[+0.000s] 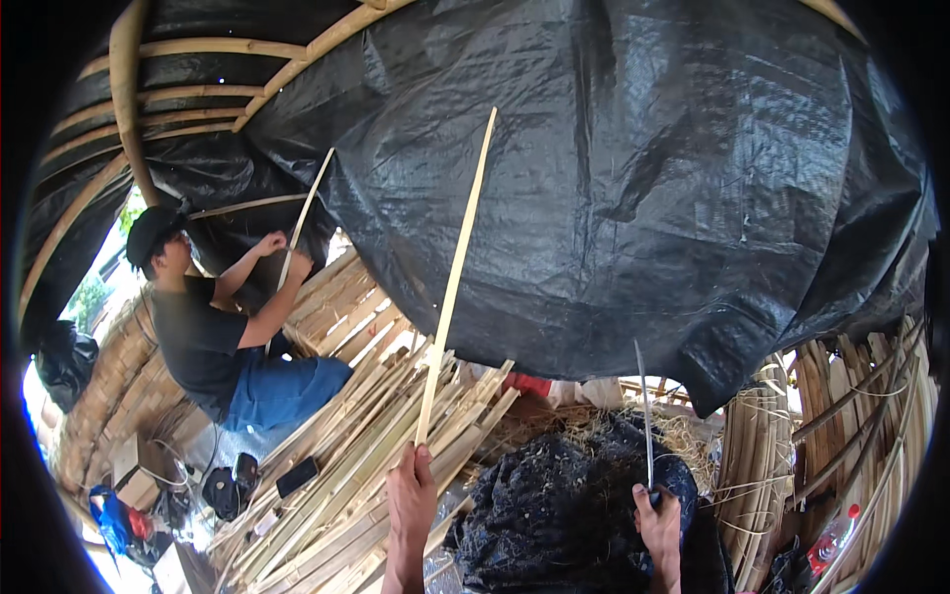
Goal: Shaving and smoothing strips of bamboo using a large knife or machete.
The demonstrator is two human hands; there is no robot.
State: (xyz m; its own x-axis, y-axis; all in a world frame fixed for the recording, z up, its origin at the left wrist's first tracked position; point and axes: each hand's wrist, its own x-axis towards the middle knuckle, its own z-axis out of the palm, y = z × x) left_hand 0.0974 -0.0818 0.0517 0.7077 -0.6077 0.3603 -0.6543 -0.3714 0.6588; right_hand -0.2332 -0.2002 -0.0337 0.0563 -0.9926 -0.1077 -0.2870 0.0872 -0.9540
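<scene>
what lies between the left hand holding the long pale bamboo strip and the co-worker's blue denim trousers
The head view shows a heap of pale, split bamboo strips between the left hand and those blue trousers.

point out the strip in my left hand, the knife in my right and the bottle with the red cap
Strip (pixel 458 278): head view, about halfway along its length.
Knife (pixel 647 426): head view, on the blade.
Bottle (pixel 832 541): head view, on the body, below the cap.
</scene>
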